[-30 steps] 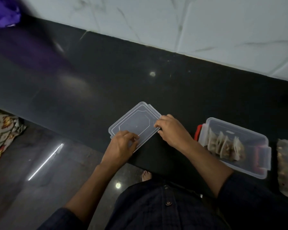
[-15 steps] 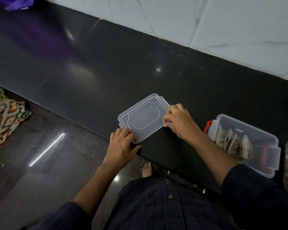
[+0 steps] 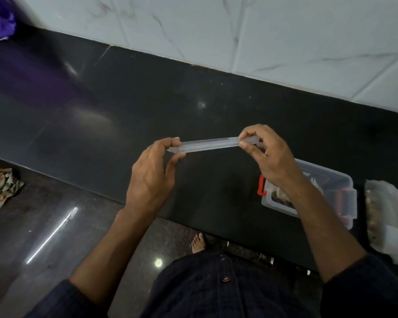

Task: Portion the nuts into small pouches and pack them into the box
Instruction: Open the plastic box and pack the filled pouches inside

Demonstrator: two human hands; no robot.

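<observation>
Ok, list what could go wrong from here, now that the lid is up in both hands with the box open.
1. The clear lid is held only by fingertip pinches from the left hand and right hand; it could slip onto the countertop.
2. The right forearm crosses over the open box; swinging the lid across might knock the pouches or nudge the box, which sits near the counter's front edge.

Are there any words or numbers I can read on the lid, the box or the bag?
None can be read.
Lid, held edge-on by the left hand and right hand: no writing shows.
Box: clear plastic with red clips, no label visible.
Bag: no writing can be made out; too blurred to tell.
</observation>
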